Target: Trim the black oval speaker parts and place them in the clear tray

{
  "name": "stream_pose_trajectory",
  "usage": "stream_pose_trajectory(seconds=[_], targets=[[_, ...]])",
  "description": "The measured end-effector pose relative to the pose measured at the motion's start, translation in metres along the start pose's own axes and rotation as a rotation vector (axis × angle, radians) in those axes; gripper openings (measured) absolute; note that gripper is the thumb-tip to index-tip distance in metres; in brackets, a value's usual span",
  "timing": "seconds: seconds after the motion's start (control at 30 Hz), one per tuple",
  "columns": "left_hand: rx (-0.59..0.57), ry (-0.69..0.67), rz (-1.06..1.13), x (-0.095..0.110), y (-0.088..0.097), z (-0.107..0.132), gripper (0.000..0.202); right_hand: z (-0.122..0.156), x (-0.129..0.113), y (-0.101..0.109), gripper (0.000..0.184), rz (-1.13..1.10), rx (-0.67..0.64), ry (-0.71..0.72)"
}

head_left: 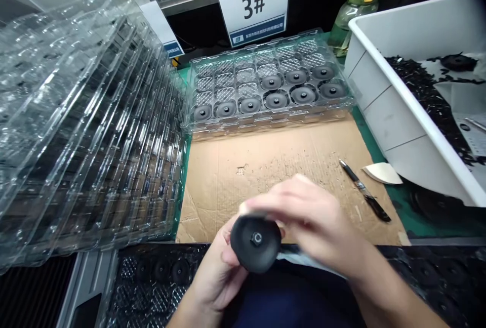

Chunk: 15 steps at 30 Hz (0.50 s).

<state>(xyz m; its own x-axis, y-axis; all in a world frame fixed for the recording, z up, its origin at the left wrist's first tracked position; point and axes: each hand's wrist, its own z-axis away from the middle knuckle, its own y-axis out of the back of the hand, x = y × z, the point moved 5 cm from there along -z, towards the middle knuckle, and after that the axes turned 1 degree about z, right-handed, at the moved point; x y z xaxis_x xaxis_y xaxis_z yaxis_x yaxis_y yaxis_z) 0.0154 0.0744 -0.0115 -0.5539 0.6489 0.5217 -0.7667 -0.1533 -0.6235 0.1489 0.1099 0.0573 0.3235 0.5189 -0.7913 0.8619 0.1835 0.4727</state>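
A black round disc-shaped part [256,243] with a raised ring at its centre is tilted toward me above the near edge of the cardboard. My left hand [224,267] grips it from the left, thumb on its lower left rim. Across the disc's top and right edge lies my right hand [315,216], its fingers bent and smeared by motion. Whether those fingers hold anything is hidden. Beyond the hands, a clear plastic tray [224,126] carries several similar black discs [276,99] in its compartments, mostly in the front row.
Tall stacked clear trays [94,130] rise on the left. A pen [364,190] and a cream-coloured wedge [381,172] lie right on the cardboard [216,176]. A white bin [410,110] with black scraps stands right, near a green bottle [353,11]. More filled trays [152,287] sit below the edge.
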Motion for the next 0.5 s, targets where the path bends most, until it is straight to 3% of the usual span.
stream_pose_trajectory(seconds=[0.1,0.27,0.37,0.43,0.5], targets=[[-0.059,-0.019,0.078,0.008,0.000,0.005,0.061,0.025,0.043,-0.006,0.027,0.061,0.027,-0.227],[-0.128,-0.016,0.136,0.008,0.002,0.003,0.058,0.069,0.078,-0.049,0.028,0.141,-0.137,-0.284],[-0.168,-0.016,0.133,0.005,0.000,0.001,0.054,0.067,0.071,-0.042,0.026,0.153,-0.105,-0.317],[-0.172,-0.029,0.104,0.004,-0.003,0.002,0.052,0.054,0.052,-0.021,0.026,0.130,0.017,-0.344],[-0.154,-0.039,0.081,0.004,-0.005,0.002,0.053,0.037,0.023,0.002,0.029,0.087,0.185,-0.280]])
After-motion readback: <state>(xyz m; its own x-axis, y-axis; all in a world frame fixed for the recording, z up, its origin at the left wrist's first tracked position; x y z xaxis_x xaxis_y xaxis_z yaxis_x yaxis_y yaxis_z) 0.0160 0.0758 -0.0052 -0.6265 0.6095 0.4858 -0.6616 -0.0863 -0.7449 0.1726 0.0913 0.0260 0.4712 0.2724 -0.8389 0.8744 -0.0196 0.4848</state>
